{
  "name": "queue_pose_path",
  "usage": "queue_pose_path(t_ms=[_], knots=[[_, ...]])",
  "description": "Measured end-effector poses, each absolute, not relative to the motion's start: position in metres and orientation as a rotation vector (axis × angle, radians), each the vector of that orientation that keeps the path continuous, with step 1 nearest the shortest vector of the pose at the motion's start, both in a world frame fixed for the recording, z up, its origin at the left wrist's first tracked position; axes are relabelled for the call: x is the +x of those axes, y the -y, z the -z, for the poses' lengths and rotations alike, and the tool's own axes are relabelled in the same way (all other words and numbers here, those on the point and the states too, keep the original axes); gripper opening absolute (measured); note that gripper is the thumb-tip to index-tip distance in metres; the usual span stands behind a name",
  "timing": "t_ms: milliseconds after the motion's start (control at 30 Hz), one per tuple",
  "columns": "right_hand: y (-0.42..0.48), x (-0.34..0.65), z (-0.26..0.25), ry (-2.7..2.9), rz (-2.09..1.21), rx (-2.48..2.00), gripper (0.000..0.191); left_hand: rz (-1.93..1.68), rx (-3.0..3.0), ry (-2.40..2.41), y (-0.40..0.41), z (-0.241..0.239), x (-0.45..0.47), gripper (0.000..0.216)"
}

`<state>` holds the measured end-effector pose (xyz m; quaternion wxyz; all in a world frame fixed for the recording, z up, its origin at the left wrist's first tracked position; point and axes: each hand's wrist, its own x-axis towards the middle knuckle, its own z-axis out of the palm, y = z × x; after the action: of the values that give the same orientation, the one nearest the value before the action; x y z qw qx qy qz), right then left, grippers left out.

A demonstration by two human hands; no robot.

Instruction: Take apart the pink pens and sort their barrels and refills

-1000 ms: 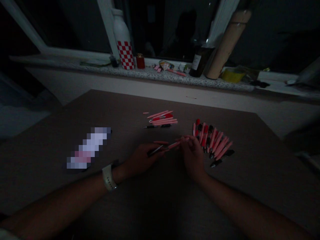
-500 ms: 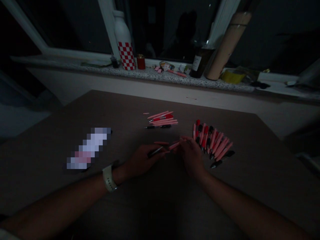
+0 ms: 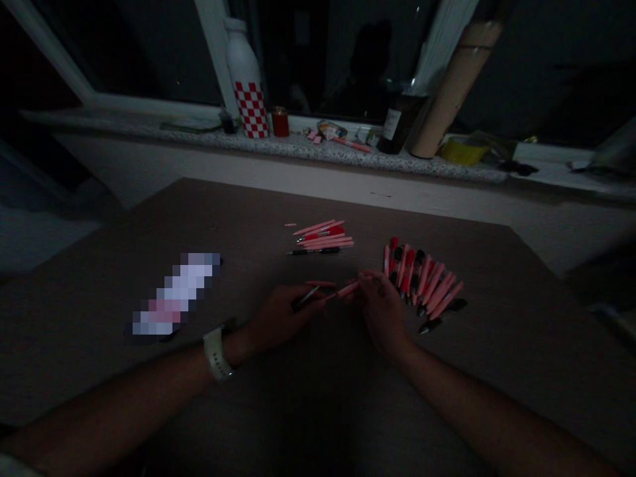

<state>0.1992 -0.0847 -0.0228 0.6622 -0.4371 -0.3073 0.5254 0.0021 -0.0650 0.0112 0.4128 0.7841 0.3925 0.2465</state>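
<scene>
My right hand [image 3: 380, 308] is closed on a pink pen barrel [image 3: 348, 288] that points left and slightly down. Facing it, my left hand [image 3: 283, 315] pinches a thin pink pen part [image 3: 331, 296] at the barrel's end. A slim dark-and-silver stick [image 3: 309, 295] lies across the left fingers; its kind is too dim to tell. Just beyond the left fingertips rests another pink pen piece [image 3: 320, 283] on the table. To the right of my right hand, pink, red and black pens [image 3: 422, 275] lie in a fanned row.
Further back on the table [image 3: 238, 218] is a small group of pens [image 3: 322, 238], with a tiny pink piece [image 3: 290, 224] beside it. A blurred-out phone-shaped object [image 3: 181, 291] lies left. Along the windowsill [image 3: 199, 136] stand a checkered bottle [image 3: 251, 99], a jar [image 3: 280, 122] and a tall flask [image 3: 454, 93].
My left hand has shifted slightly left, and more of the thin pink part shows between it and the barrel. The slim stick has tilted more steeply. My right hand has barely moved.
</scene>
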Motion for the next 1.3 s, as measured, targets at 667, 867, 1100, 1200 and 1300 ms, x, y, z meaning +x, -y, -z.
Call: queue_pose_path(t_ms=[667,867,1100,1200,1300], knots=[[0.091,0.196,0.014,0.811,-1.112,-1.029,0.028,-0.601,2.022,-1.023,0.065,-0.010,0.001,0.032],[0.092,0.195,0.014,0.869,-1.036,-1.052,0.028,-0.560,2.069,-0.996,0.065,-0.009,0.000,0.030],[0.095,0.195,0.012,0.934,-0.945,-1.031,0.029,-0.524,2.101,-0.994,0.065,-0.009,0.001,0.028],[0.097,0.194,0.010,0.974,-0.914,-1.017,0.027,-0.531,2.100,-0.987,0.065,-0.009,0.001,0.029],[0.100,0.194,0.008,0.985,-0.881,-1.018,0.027,-0.535,2.097,-0.979,0.065,-0.008,0.001,0.032]])
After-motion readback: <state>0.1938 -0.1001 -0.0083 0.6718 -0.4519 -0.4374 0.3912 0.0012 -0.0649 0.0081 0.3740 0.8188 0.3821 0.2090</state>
